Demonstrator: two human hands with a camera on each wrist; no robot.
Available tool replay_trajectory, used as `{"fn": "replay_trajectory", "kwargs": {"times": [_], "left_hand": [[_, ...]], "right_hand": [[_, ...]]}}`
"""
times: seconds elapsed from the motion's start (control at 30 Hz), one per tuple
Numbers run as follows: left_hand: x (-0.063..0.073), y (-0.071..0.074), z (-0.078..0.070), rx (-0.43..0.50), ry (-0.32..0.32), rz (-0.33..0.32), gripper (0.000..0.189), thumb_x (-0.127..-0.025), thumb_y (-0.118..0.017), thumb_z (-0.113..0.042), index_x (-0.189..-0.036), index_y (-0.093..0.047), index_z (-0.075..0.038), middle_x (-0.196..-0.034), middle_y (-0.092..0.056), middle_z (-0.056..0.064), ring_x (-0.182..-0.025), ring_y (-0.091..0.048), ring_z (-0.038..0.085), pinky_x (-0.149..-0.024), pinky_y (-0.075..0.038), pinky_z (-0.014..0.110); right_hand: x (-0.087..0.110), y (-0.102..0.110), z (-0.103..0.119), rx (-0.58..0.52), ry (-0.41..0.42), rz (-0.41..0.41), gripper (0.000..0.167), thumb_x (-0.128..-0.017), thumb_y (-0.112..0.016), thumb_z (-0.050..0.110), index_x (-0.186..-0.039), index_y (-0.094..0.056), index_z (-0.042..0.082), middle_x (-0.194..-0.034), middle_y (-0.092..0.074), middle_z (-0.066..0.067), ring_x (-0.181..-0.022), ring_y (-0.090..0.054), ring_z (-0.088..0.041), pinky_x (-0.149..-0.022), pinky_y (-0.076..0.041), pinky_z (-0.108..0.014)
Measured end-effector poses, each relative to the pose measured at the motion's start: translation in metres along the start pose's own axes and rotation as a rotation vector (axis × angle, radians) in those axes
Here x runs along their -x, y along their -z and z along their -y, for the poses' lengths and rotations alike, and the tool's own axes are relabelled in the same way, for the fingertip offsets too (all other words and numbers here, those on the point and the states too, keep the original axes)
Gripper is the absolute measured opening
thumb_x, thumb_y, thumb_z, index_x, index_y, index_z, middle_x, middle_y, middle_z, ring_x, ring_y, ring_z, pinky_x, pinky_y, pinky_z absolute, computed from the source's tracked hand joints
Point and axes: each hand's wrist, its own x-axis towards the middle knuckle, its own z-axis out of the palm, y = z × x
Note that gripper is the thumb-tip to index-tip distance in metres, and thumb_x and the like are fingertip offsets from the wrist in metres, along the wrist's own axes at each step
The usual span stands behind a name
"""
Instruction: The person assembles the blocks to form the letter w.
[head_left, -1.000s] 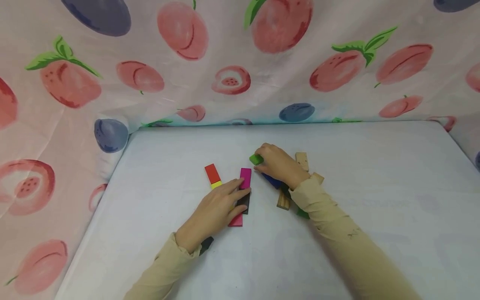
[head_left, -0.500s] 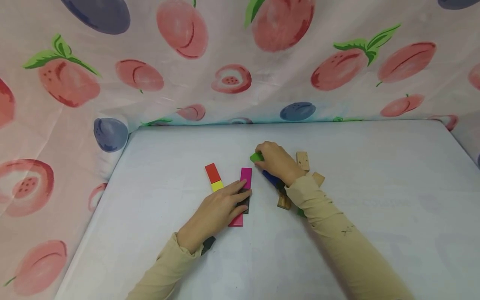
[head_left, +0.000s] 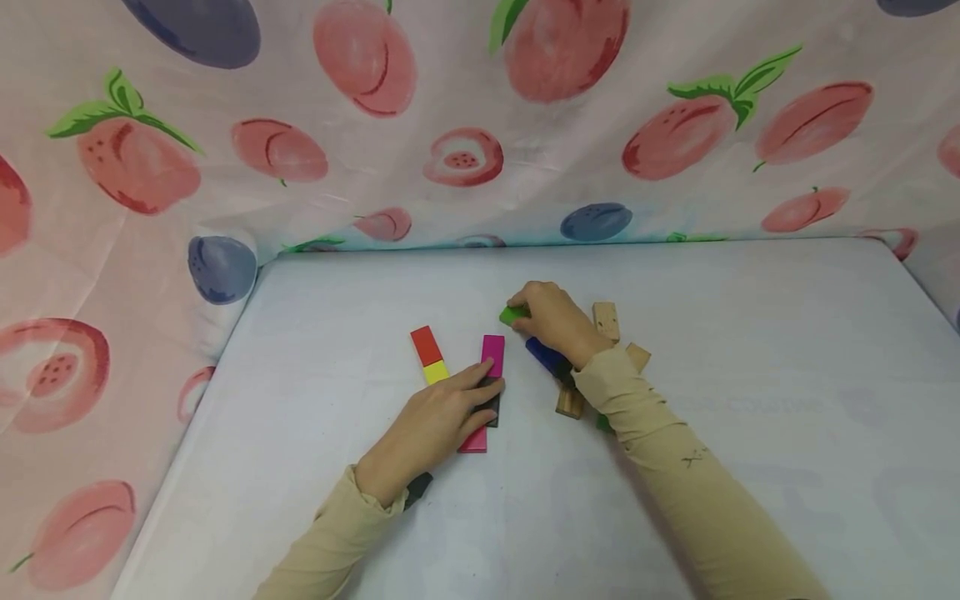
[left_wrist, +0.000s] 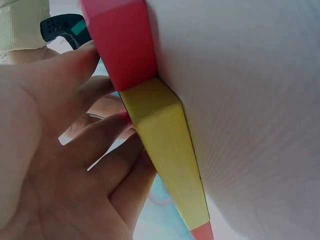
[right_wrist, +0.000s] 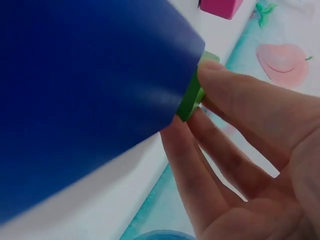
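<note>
In the head view, my left hand [head_left: 431, 417] lies with its fingers extended over a row of blocks, touching the magenta block [head_left: 492, 348] and the dark block [head_left: 491, 410]. A pinkish-red block [head_left: 473, 442] shows below the thumb. Beyond the hand, a yellow block [head_left: 435, 372] meets a red block [head_left: 426, 344]; the left wrist view shows the long yellow side [left_wrist: 170, 150] against a pinkish-red block. Thumb and fingers of my right hand [head_left: 558, 321] pinch a bright green block [head_left: 511, 316]. A blue block [right_wrist: 90, 90] fills much of the right wrist view.
Near my right wrist lie wooden blocks, including a pale one [head_left: 605, 322], another pale one [head_left: 638, 357] and a striped one [head_left: 570, 402]. A darker green block [head_left: 604, 423] is partly under the sleeve. A fruit-print cloth [head_left: 465, 100] rises behind the white table [head_left: 360, 300].
Both hands stay nearly in place. The right hand keeps its pinch on the green block, with only a slight shift of the hand and forearm.
</note>
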Motion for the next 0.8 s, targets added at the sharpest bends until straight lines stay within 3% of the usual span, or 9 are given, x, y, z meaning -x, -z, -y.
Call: {"fn": "replay_trajectory", "kwargs": {"times": [0.4,0.8], "left_hand": [[-0.0005,0.0020,-0.0016,0.003,-0.007,0.016,0.046,-0.093,-0.071,-0.026,-0.135,-0.062,-0.010,-0.148,-0.051,0.012,-0.134,-0.053,0.026,-0.104,-0.048,0.038],[-0.0007,0.0014,-0.0006,0.001,-0.011,0.006,0.045,-0.093,-0.071,-0.026,-0.135,-0.063,-0.010,-0.149,-0.050,0.013,-0.133,-0.054,0.025,-0.103,-0.049,0.038]], "right_hand": [[0.0022,0.0026,-0.0036,-0.043,0.057,0.059,0.034,-0.093,-0.066,0.003,-0.126,-0.065,-0.005,-0.125,-0.065,-0.021,-0.114,-0.062,-0.031,-0.098,-0.053,-0.043],[0.0081,0.0016,-0.0027,0.008,0.159,0.099,0.034,-0.091,-0.068,0.001,-0.126,-0.067,0.000,-0.127,-0.065,-0.015,-0.124,-0.057,-0.033,-0.106,-0.047,-0.044]]}}
